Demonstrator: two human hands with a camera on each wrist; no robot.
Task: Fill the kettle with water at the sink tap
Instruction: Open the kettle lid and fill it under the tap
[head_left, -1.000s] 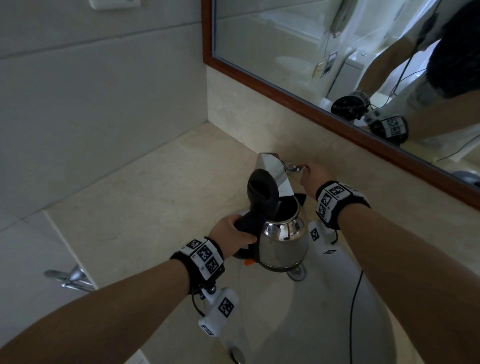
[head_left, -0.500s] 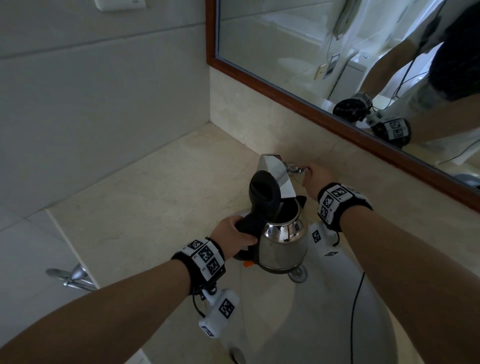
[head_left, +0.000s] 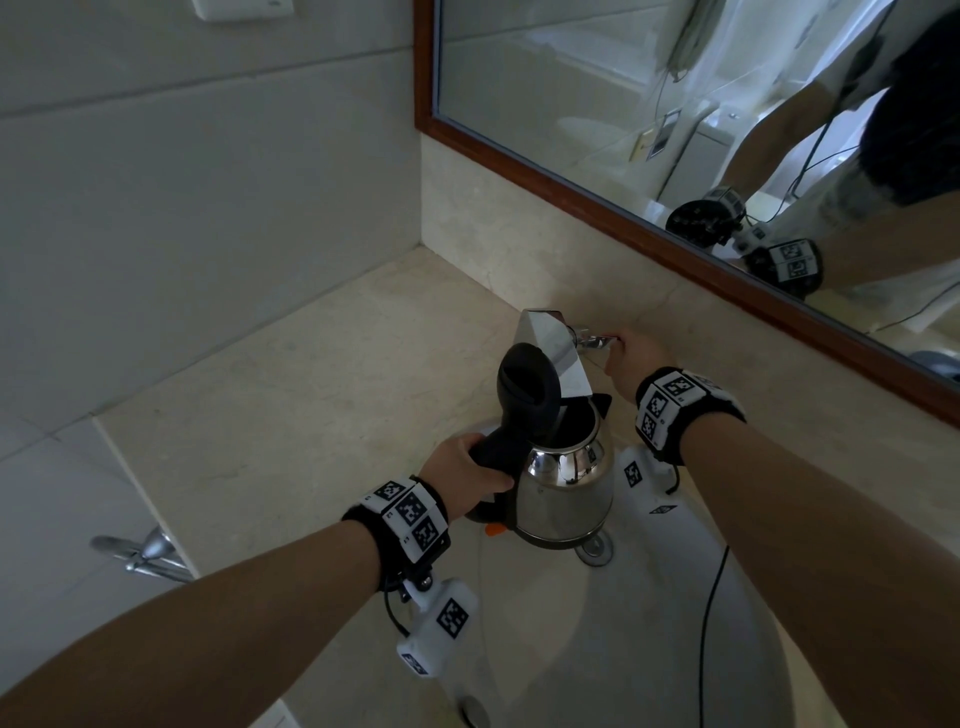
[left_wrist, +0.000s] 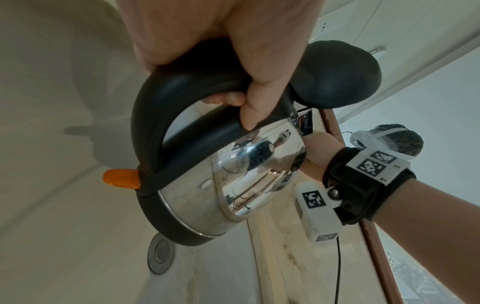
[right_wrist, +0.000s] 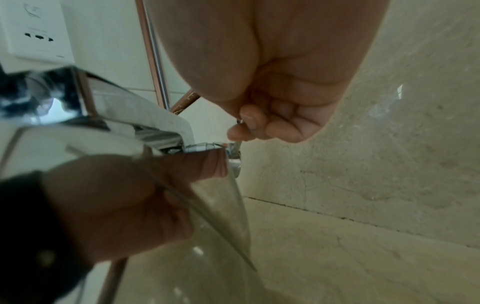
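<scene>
Bathroom. Evidence: beige polished-stone vanity counter (head_left: 291, 395) with inset pale basin (head_left: 597, 639) and round metal drain (left_wrist: 159, 253); wood-framed wall mirror (head_left: 587, 195) reflecting a white toilet cistern; grey tiled wall (head_left: 197, 171); chrome angular tap (head_left: 550, 345); white wall socket (right_wrist: 36, 30).

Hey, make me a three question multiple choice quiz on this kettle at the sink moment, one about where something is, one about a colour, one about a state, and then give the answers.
1. Where is the kettle?
A. on the counter by the wall
B. held above the sink basin, under the tap spout
C. on the floor

2. What colour is the small switch at the base of the kettle's handle?
A. orange
B. green
C. blue

3. What state is the kettle lid in?
A. shut
B. removed and lying in the basin
C. flipped open

Answers: B, the left hand holds it over the drain; A, the left wrist view shows it orange; C, it stands up above the open mouth while the right hand pinches the tap lever.
</scene>
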